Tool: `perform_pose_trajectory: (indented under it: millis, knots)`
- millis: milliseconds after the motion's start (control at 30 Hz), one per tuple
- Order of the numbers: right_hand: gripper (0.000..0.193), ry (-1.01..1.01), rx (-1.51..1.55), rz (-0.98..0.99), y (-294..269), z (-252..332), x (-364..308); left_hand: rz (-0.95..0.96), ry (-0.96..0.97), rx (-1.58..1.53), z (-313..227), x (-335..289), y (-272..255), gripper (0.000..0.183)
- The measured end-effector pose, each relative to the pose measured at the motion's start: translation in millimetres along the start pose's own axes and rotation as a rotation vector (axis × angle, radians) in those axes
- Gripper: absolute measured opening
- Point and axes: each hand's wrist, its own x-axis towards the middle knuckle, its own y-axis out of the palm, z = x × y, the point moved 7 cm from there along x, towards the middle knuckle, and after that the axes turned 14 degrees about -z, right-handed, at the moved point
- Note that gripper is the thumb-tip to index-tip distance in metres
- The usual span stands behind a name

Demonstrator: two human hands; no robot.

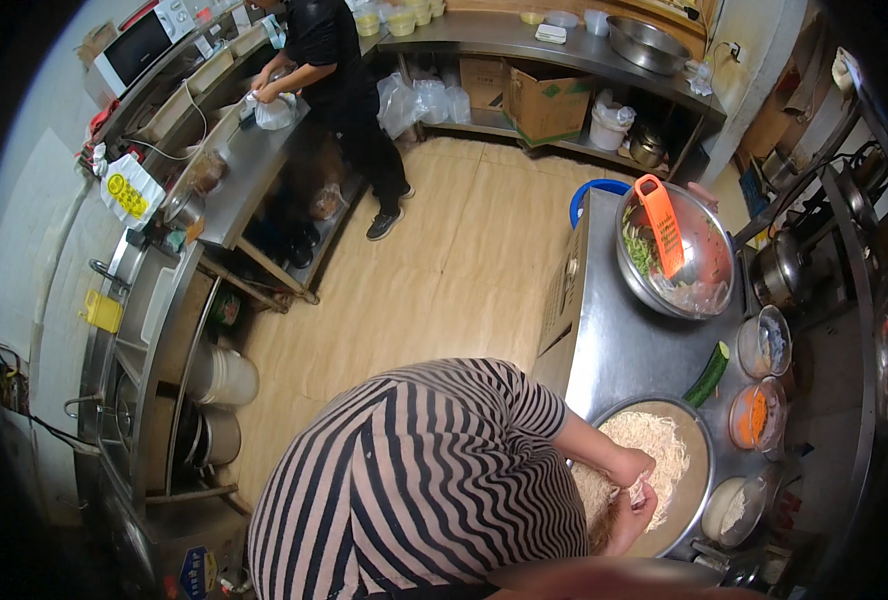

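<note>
My left hand (630,466) reaches in from a striped sleeve over a wide round metal pan (707,452) on the steel counter. Close below it is my right hand (632,524), its fingers bent toward the left. Both hands are closed together on a small pale piece of food (641,491), mostly covered by the fingers. Pale fine shreds (657,432) are heaped in the pan under and around the hands. Just beyond the pan lies a cut cucumber (709,374). A large steel bowl (721,280) farther up holds green shreds and an orange grater (662,226).
Clear tubs line the counter's right side: one with orange shreds (756,417), one with pale contents (734,511), another (764,341) beyond. At the left counter a person in black (326,62) handles a white bag (275,112). Cardboard boxes (547,103) sit under the far counter.
</note>
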Motion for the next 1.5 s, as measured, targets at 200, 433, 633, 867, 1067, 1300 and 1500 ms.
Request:
perform_pose_trajectory:
  millis: [200,433,633,867,1067,1300,1500]
  knots:
    - [0.033,0.107,-0.120,0.015,-6.9,-23.0,7.4,0.030,-0.044,-0.041,4.8,-2.8,0.8,0.031]
    - [0.027,0.198,0.011,-0.172,-9.0,7.0,-3.6,0.114,-0.232,-0.127,0.7,-4.2,-4.7,0.028]
    - [0.021,0.048,-0.146,0.102,0.2,5.6,1.7,0.033,-0.187,-0.230,-17.7,-14.1,-18.2,0.027]
    - [0.023,0.060,-0.064,0.033,-5.9,-4.1,6.5,0.014,-0.411,-0.369,0.8,-9.3,-11.3,0.031]
    - [0.019,-0.149,-0.318,0.127,-0.3,5.4,4.1,-0.033,-0.076,-0.026,-0.4,0.6,-9.4,0.032]
    - [0.011,-0.029,-0.217,0.062,-12.4,-13.2,10.2,-0.028,-0.224,-0.222,2.1,-2.9,-13.8,0.035]
    - [0.005,-0.065,-0.258,0.075,-8.4,-2.0,5.4,-0.012,-0.134,-0.166,-0.3,-3.2,-8.9,0.037]
